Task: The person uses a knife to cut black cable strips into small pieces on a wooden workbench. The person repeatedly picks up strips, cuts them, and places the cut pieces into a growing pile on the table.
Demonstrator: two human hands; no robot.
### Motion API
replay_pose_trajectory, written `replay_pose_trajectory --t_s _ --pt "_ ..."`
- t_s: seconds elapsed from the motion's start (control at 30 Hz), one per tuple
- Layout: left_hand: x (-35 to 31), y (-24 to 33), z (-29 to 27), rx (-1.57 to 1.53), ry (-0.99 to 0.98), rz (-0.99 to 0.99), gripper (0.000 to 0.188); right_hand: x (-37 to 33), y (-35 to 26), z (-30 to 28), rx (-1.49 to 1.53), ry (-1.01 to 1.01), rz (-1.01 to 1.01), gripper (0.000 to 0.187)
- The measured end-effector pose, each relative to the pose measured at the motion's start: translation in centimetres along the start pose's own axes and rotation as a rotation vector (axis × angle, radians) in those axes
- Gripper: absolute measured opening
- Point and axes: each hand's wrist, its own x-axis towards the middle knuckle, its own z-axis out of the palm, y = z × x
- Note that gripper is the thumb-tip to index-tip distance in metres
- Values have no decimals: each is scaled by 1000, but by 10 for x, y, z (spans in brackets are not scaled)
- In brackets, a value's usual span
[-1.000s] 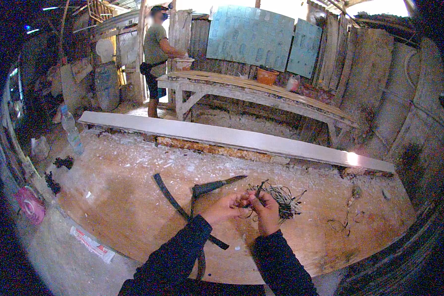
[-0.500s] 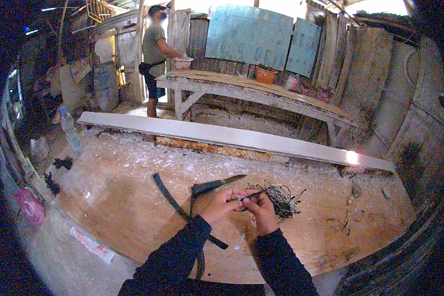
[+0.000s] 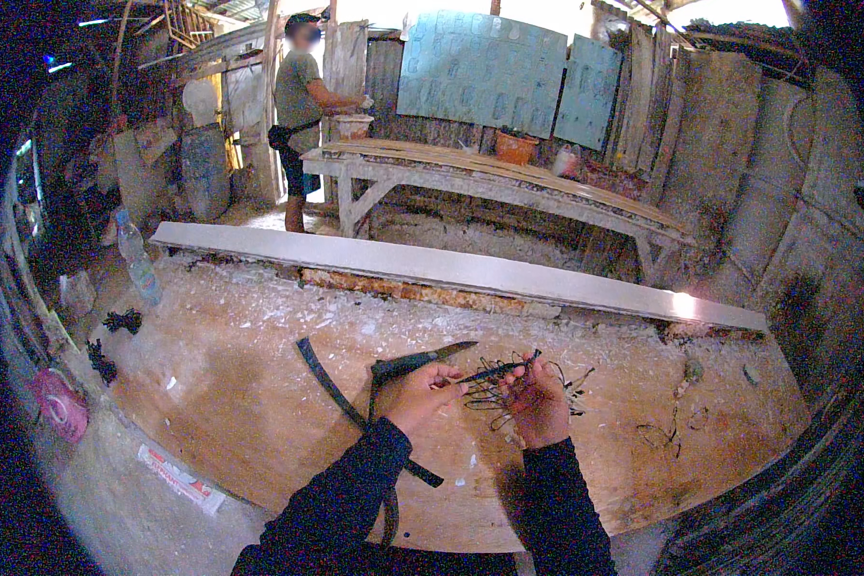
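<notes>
A thin black strip (image 3: 494, 372) stretches between my two hands over the wooden board. My left hand (image 3: 420, 396) pinches its near end between thumb and fingertips. The far end is gripped by the fingers of my right hand (image 3: 540, 408), raised a little higher. Underneath and behind lies a tangled bundle of thin black cords (image 3: 490, 408), partly hidden by my right hand. Just beyond my left hand rests a knife (image 3: 451, 349) with a dark handle, its blade pointing right. A flat black strap (image 3: 326, 380) runs slantwise beneath my left wrist, crossing another dark strap (image 3: 390, 518).
A long white ledge (image 3: 432, 266) borders the far side of the board. Small black bundles (image 3: 123, 321) and a plastic bottle (image 3: 139, 261) are at the left. Loose cord loops (image 3: 662, 437) lie right. Beyond, a person (image 3: 300, 106) stands by a long bench (image 3: 470, 171) bearing an orange tub (image 3: 516, 148).
My hands have drawn apart, the right moving rightward, so the black strip now shows between them. The person at the back has raised a hand from the white tub.
</notes>
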Motion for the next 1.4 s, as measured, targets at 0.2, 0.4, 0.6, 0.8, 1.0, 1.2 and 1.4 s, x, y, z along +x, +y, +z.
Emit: replay_pose_trajectory --t_s 0.2,0.4,0.6,0.8,1.0,1.2,1.4 --pt "5 -10 -1 -105 44 116 34 -2 2 -3 -102 -53 -46 13" --pt "-1 6 0 -242 83 143 43 3 5 -8 -712 -43 -153 16" --pt "-7 22 1 -298 -107 107 55 -1 19 4 -749 32 -251 22" --pt "-17 24 15 -231 -539 95 54 -13 11 21 -847 185 -267 25" --pt "-13 17 16 -89 -336 216 37 5 6 5 -993 189 -402 19" --pt "-4 19 -9 123 219 239 17 -4 16 4 -920 178 -423 5" --pt "-5 29 -21 -99 392 107 12 -4 16 3 -843 -178 -37 6"
